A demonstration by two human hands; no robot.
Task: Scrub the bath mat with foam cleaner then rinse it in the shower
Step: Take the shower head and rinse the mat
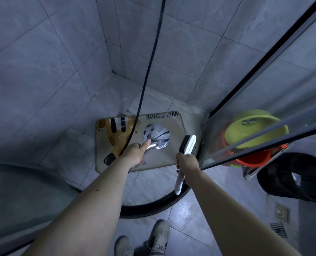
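While the mat (pixel 173 145) lies flat on the shower floor below both hands, the left hand (pixel 135 153) grips a chrome shower head (pixel 156 136) over it and the right hand (pixel 187 163) clamps a white brush (pixel 188 145) at its right edge. A black hose (pixel 149 61) crosses the mat; 2 basins (pixel 255 133) sit behind the glass door (pixel 264 89).

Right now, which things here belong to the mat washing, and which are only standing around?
For the job: bath mat, shower head in the left hand, its black hose, scrub brush in the right hand.

Only standing around: green basin, orange bucket, black bin.
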